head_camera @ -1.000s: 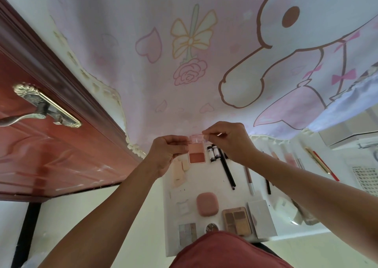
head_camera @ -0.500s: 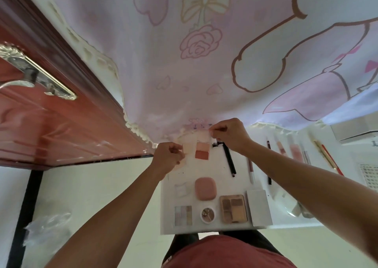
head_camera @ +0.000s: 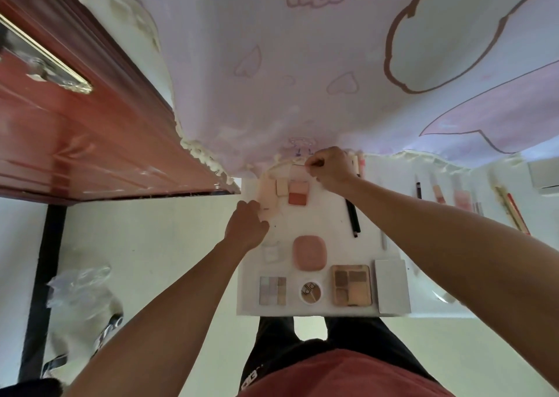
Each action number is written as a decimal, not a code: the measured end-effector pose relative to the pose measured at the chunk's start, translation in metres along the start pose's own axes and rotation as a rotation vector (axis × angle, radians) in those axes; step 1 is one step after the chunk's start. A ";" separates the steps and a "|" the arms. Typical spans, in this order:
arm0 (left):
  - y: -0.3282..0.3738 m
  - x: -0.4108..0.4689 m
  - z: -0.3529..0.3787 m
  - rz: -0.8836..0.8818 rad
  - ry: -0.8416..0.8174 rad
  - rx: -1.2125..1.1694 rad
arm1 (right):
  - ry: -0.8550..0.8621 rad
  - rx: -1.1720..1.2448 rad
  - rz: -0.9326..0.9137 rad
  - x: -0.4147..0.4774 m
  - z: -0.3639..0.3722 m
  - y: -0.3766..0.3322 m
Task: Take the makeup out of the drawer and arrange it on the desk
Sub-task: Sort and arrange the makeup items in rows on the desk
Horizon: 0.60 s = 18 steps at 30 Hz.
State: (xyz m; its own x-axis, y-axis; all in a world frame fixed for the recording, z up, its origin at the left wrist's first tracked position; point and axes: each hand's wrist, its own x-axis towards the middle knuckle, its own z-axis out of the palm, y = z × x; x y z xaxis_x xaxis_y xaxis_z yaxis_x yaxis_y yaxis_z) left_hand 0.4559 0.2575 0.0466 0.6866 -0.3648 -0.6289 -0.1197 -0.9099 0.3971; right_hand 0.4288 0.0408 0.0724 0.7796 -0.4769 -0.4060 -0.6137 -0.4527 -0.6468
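Observation:
A two-tone peach blush palette (head_camera: 297, 192) lies open near the far edge of the white desk (head_camera: 326, 215). My right hand (head_camera: 328, 166) pinches the top edge of its clear lid. My left hand (head_camera: 246, 227) hovers over the desk's left edge with fingers loosely curled, holding nothing. A small beige compact (head_camera: 282, 186) and a pale pad (head_camera: 267, 188) lie left of the blush. Nearer me sit a pink rounded compact (head_camera: 309, 253), a pastel palette (head_camera: 272, 290), a round pot (head_camera: 311, 292), a brown eyeshadow palette (head_camera: 351, 284) and a grey case (head_camera: 392, 286). No drawer is visible.
A black pencil (head_camera: 353, 219) lies right of the blush. Lip glosses and pens (head_camera: 459, 195) line the desk's far right. A pink cartoon curtain (head_camera: 332, 63) hangs behind, a red wooden door (head_camera: 75, 124) stands left, and a plastic bag (head_camera: 81, 293) lies on the floor.
My left hand let go of the blush and drew back toward the desk's left edge. The blush now lies on the desk, my right hand still at its lid. The view tilted down.

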 end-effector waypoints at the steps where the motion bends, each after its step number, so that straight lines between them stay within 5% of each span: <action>1: 0.001 0.001 0.001 0.005 0.003 0.008 | -0.005 -0.002 0.012 0.002 0.002 0.002; 18: -0.014 -0.021 -0.003 0.084 0.030 -0.057 | -0.016 -0.158 -0.053 -0.041 -0.006 0.018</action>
State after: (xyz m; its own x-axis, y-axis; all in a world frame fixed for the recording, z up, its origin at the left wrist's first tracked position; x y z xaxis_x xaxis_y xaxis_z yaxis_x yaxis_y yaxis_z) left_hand 0.4450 0.2789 0.0558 0.6975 -0.4323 -0.5716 -0.1375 -0.8635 0.4852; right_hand 0.3852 0.0475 0.0811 0.8125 -0.4379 -0.3849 -0.5827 -0.5903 -0.5585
